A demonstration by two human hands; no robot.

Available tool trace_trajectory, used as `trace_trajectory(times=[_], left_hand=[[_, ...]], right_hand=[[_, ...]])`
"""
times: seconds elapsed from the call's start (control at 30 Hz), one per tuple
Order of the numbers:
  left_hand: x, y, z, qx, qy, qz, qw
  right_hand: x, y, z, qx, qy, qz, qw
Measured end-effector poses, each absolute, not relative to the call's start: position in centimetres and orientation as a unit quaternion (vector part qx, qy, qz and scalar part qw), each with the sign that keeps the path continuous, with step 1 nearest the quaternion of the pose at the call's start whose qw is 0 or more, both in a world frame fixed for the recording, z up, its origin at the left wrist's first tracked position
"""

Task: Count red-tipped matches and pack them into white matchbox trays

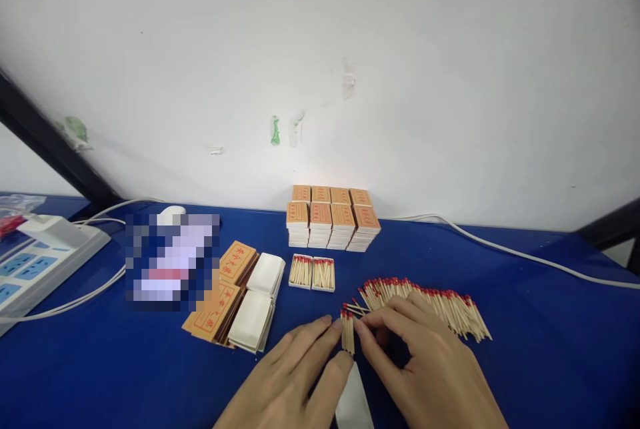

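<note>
A small bundle of red-headed matches (pixel 347 334) stands between my two hands, heads pointing away from me. My left hand (pixel 297 379) presses its fingers along the left side, with the thumb at the bottom ends. Against the right side rest the fingertips of my right hand (pixel 423 365), its other fingers curled. A white paper or card piece (pixel 354 402) lies just below the bundle, partly hidden by my left hand. Beyond my right hand spreads a large heap of loose matches (pixel 425 302), and a few stray matches (pixel 356 309) lie near the bundle.
Two open trays filled with matches (pixel 312 273) sit ahead. Behind them, orange-topped matchboxes (pixel 330 222) are stacked by the wall. Flat orange sleeves (pixel 220 302) and white folded pieces (pixel 257 302) lie left. Farther left are a blurred phone-like object (pixel 177 259), a power strip (pixel 45 262) and cables.
</note>
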State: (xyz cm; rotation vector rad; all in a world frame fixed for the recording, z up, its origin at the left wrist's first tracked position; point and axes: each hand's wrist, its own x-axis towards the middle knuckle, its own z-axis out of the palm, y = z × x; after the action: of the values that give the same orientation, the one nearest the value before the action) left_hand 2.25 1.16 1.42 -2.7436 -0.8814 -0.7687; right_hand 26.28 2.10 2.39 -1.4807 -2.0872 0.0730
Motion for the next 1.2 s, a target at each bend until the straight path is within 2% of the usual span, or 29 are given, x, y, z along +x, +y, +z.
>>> trace_trajectory(times=[0.3, 0.67, 0.87, 1.2], left_hand=[[2.2, 1.1, 1.4, -0.915, -0.292, -0.270, 0.073], [2.1, 1.1, 1.5, -0.914, -0.296, -0.269, 0.069], [2.2, 1.4, 1.9, -0.907, -0.297, -0.286, 0.088], [2.8, 1.1, 2.5, -0.900, -0.296, -0.308, 0.085]], right_hand=[[26.3, 2.5, 2.3, -0.562, -0.770, -0.090, 0.290], [26.5, 2.4, 2.7, -0.556, -0.772, -0.102, 0.292], [26.2, 1.9, 3.2, -0.558, -0.768, -0.057, 0.310], [26.5, 2.2, 3.2, -0.565, -0.762, -0.126, 0.291]])
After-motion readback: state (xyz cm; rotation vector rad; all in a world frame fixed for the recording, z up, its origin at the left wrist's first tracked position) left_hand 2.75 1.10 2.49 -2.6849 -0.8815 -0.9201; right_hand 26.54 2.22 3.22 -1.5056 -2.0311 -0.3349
